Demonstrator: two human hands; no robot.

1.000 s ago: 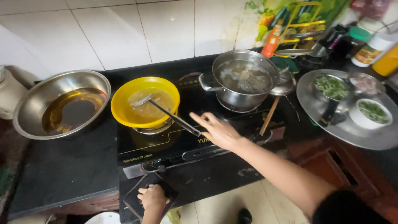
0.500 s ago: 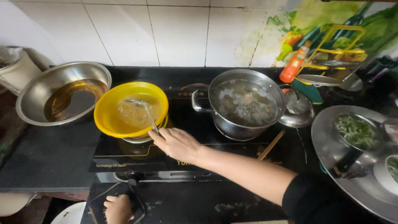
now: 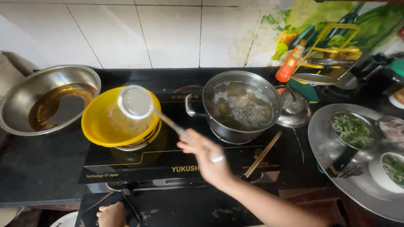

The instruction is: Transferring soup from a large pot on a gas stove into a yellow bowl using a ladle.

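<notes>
ladle (image 3: 135,102) now lifted above bowl (image 3: 101,126) by right hand (image 3: 208,157)

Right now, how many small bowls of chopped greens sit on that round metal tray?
2: one bowl of greens at the tray's upper middle, another bowl at the right edge, partly cut off. More may lie outside the view.

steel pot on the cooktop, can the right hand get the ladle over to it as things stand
Probably yes. The right hand holds the ladle raised above the yellow bowl, and the steel pot stands uncovered right beside it, with nothing between them.
</notes>
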